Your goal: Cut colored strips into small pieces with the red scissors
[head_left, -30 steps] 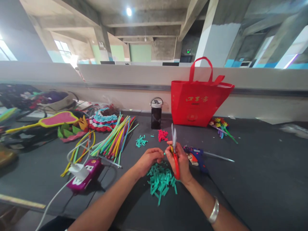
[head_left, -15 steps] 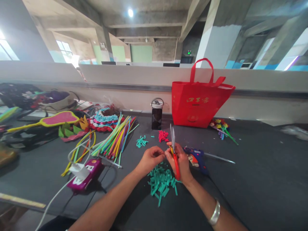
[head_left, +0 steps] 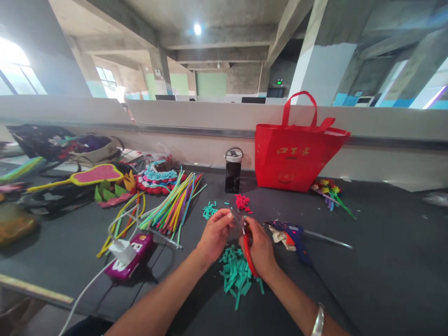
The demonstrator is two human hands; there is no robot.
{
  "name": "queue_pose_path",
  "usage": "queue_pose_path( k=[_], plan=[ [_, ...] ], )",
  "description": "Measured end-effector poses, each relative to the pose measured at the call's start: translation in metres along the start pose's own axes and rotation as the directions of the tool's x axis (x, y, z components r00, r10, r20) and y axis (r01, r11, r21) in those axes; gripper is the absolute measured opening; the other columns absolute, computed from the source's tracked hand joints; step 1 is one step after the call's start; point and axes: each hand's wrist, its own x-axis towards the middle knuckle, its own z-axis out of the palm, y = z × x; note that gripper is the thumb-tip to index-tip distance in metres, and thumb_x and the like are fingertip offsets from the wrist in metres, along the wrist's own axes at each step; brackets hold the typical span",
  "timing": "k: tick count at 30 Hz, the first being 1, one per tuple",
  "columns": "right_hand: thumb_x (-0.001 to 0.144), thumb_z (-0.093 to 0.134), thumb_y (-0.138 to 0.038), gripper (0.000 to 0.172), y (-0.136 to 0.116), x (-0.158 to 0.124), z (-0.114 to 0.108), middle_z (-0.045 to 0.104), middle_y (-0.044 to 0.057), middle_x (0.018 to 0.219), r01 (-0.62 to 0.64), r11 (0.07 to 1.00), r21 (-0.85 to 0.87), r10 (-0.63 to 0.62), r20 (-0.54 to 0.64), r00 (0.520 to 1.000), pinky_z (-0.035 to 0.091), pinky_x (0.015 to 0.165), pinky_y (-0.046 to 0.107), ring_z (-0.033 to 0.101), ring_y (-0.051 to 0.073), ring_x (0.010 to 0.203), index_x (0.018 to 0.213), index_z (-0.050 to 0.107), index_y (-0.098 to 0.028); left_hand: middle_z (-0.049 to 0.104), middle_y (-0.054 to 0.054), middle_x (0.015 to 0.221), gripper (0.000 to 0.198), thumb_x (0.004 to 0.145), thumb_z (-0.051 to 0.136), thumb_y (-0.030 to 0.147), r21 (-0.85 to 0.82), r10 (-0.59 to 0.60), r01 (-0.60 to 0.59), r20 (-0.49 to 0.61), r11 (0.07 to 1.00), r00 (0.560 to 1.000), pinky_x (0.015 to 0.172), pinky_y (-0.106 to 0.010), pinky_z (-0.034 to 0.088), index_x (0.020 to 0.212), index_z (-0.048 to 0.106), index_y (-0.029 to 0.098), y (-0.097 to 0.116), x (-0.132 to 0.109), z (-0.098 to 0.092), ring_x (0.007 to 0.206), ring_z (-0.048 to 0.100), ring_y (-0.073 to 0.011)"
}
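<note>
My right hand (head_left: 259, 245) is closed around red-handled scissors (head_left: 246, 245), whose blades tilt toward my left hand and are blurred. My left hand (head_left: 216, 233) is pinched shut just left of the blades; what it holds is too small to make out. Both hands hover over a pile of short teal cut pieces (head_left: 238, 275) on the dark table (head_left: 385, 261). A small teal heap (head_left: 209, 210) and a small red heap (head_left: 242, 201) lie just beyond the hands.
A blue glue gun (head_left: 292, 233) lies right of my hands. Behind stand a red tote bag (head_left: 297, 154) and a dark bottle (head_left: 233, 171). Colourful sticks (head_left: 171, 200), a purple device (head_left: 131, 254) with a white cable and finished crafts (head_left: 157, 175) fill the left side.
The scissors have tipped from upright to leaning left toward my left hand. My hands have come closer together, and the view has shifted slightly.
</note>
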Motion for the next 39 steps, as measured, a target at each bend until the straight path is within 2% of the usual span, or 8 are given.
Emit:
queue_pose_path(
  k=[4, 8, 16, 27, 34, 39],
  plan=[
    [0.072, 0.049, -0.008, 0.047, -0.0001, -0.0019, 0.0025, 0.063, 0.009, 0.104, 0.013, 0.997, -0.079, -0.011, 0.02, 1.0, 0.052, 0.084, 0.039, 0.06, 0.023, 0.096, 0.118, 0.053, -0.018, 0.056, 0.002, 0.066, 0.016, 0.067, 0.075, 0.025, -0.007, 0.001, -0.001, -0.016, 1.0, 1.0, 0.064, -0.022, 0.039, 0.076, 0.064, 0.017, -0.002, -0.0013, 0.0002, 0.061, 0.048, -0.0088],
    [0.075, 0.047, -0.008, 0.044, 0.0007, -0.0023, 0.0015, 0.062, 0.01, 0.106, -0.015, 0.991, -0.137, 0.019, 0.025, 1.0, 0.052, 0.082, 0.038, 0.06, 0.023, 0.097, 0.118, 0.053, -0.018, 0.056, 0.002, 0.066, 0.015, 0.069, 0.074, 0.025, 0.012, 0.015, -0.015, -0.004, 1.0, 1.0, 0.066, -0.023, 0.039, 0.073, 0.063, 0.017, -0.0037, -0.0023, 0.002, 0.062, 0.049, -0.009],
    [0.076, 0.047, -0.009, 0.041, -0.003, -0.0018, -0.0021, 0.065, 0.006, 0.099, -0.039, 0.987, -0.156, 0.05, 0.069, 0.996, 0.05, 0.078, 0.033, 0.063, 0.021, 0.091, 0.114, 0.056, -0.021, 0.054, 0.003, 0.065, 0.012, 0.07, 0.073, 0.024, 0.022, 0.047, -0.047, 0.005, 0.999, 0.999, 0.067, -0.023, 0.038, 0.074, 0.064, 0.017, -0.0034, -0.001, 0.0012, 0.063, 0.047, -0.0092],
    [0.077, 0.047, -0.01, 0.038, 0.0001, -0.0032, -0.0014, 0.067, 0.005, 0.095, -0.043, 0.994, -0.104, 0.051, 0.076, 0.996, 0.049, 0.078, 0.03, 0.064, 0.019, 0.086, 0.112, 0.057, -0.021, 0.053, 0.002, 0.064, 0.011, 0.069, 0.073, 0.024, 0.045, 0.071, -0.071, -0.001, 0.996, 0.997, 0.068, -0.023, 0.038, 0.073, 0.067, 0.016, -0.0004, -0.0024, 0.0027, 0.063, 0.045, -0.0093],
    [0.076, 0.047, -0.012, 0.033, -0.0039, -0.0026, -0.0035, 0.068, 0.002, 0.085, -0.054, 0.997, -0.047, 0.057, 0.068, 0.996, 0.049, 0.069, 0.026, 0.065, 0.017, 0.075, 0.105, 0.06, -0.022, 0.054, 0.001, 0.064, 0.012, 0.069, 0.074, 0.023, 0.06, 0.083, -0.083, -0.006, 0.995, 0.997, 0.065, -0.023, 0.037, 0.073, 0.067, 0.015, 0.0005, -0.0013, 0.0012, 0.062, 0.044, -0.0088],
    [0.08, 0.049, -0.019, 0.032, -0.0024, -0.0023, -0.0036, 0.069, 0.005, 0.09, -0.075, 0.994, -0.073, 0.075, 0.003, 0.997, 0.05, 0.072, 0.028, 0.066, 0.019, 0.078, 0.11, 0.058, -0.018, 0.052, 0.001, 0.066, 0.014, 0.071, 0.073, 0.025, 0.005, 0.084, -0.084, 0.032, 0.996, 0.996, 0.064, -0.023, 0.036, 0.076, 0.066, 0.014, 0.001, 0.0017, -0.0008, 0.062, 0.044, -0.0087]
  ],
)
